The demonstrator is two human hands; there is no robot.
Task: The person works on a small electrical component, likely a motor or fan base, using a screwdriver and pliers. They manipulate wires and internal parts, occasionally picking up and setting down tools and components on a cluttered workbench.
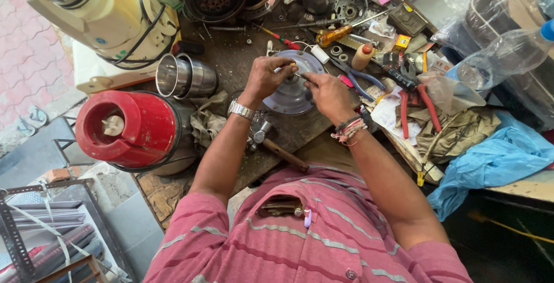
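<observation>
A round grey metal disc (294,95), like a mixer base plate, lies on the worn wooden bench (231,58) in front of me. My left hand (266,76), with a metal watch on its wrist, grips the disc's left upper edge. My right hand (329,93), with thread bands at the wrist, pinches a thin tool or small part over the disc's middle; which one is too small to tell. The two hands almost touch above the disc.
A red mixer base (130,128) and steel jars (186,76) stand at left, a cream mixer (98,11) behind them. A hammer (277,147) lies under my left forearm. Red-handled pliers (412,95), a screwdriver (337,33), rags and blue plastic (496,159) crowd the right.
</observation>
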